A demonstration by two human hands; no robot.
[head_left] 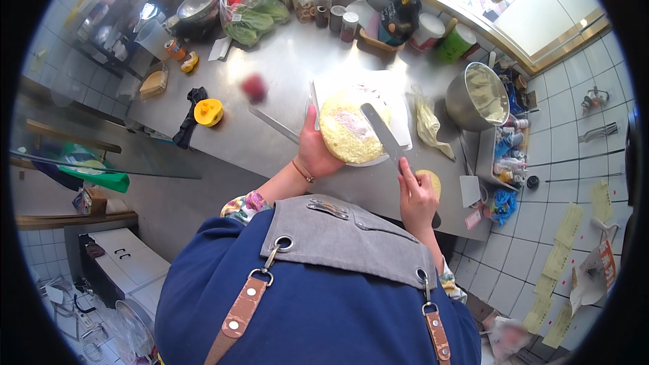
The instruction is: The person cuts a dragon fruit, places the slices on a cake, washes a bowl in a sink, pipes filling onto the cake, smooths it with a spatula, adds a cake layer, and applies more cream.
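Observation:
A round yellow sponge cake point(341, 143) with white cream smeared over its middle is near the table's front edge. My left hand point(320, 151) cups its left side, thumb up along the edge and the other fingers partly hidden. In my right hand point(418, 197) the handle of an icing spatula point(384, 132) is gripped. Its long flat metal blade reaches up and left over the cake, the tip lying on the cream. Beyond the cake lies a white sheet point(400, 106). Part of a second pale yellow round piece point(430, 181) shows behind my right hand.
A cream-filled piping bag point(430, 124) and a steel mixing bowl point(478, 98) with cream stand to the right. Left of the cake lie a long knife point(273, 124) and a yellow object point(208, 113). Jars point(349, 26) and bagged greens point(253, 20) line the back.

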